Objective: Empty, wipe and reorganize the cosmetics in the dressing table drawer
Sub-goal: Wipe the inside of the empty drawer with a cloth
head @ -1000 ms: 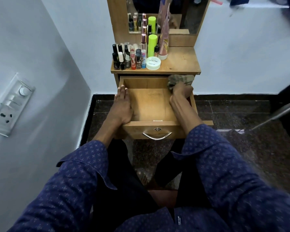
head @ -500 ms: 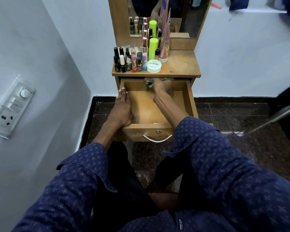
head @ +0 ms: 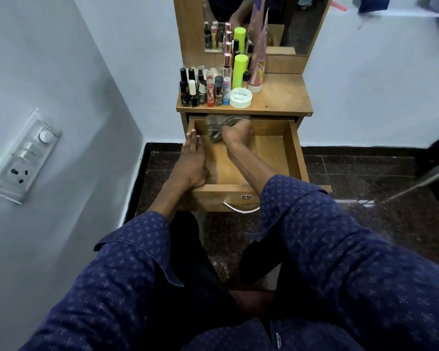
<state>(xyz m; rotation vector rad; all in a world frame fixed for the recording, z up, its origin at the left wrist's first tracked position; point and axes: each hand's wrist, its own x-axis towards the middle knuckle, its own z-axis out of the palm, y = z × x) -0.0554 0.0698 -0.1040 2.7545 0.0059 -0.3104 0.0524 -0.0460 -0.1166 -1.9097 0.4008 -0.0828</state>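
Observation:
The wooden drawer (head: pixel 295 153) of the dressing table is pulled out, with only the cloth and my hand inside. My right hand (head: pixel 238 134) grips a crumpled grey cloth (head: pixel 217 126) against the drawer's back left corner. My left hand (head: pixel 191 163) lies flat along the drawer's left wall, fingers straight and pointing to the back. The cosmetics stand on the tabletop (head: pixel 281 97): several nail polish bottles (head: pixel 203 89), a green spray can (head: pixel 240 70), a round white jar (head: pixel 240 98) and a pink tube (head: pixel 257 72).
A mirror (head: pixel 276 21) rises behind the tabletop. A white wall with a switchboard (head: pixel 23 158) closes in on the left. Dark stone floor (head: pixel 365 173) lies to the right, where a metal leg (head: pixel 421 181) slants in. My knees fill the foreground.
My right hand has swept the cloth along the drawer's back from the right corner to the left corner. My left hand has stayed on the left wall.

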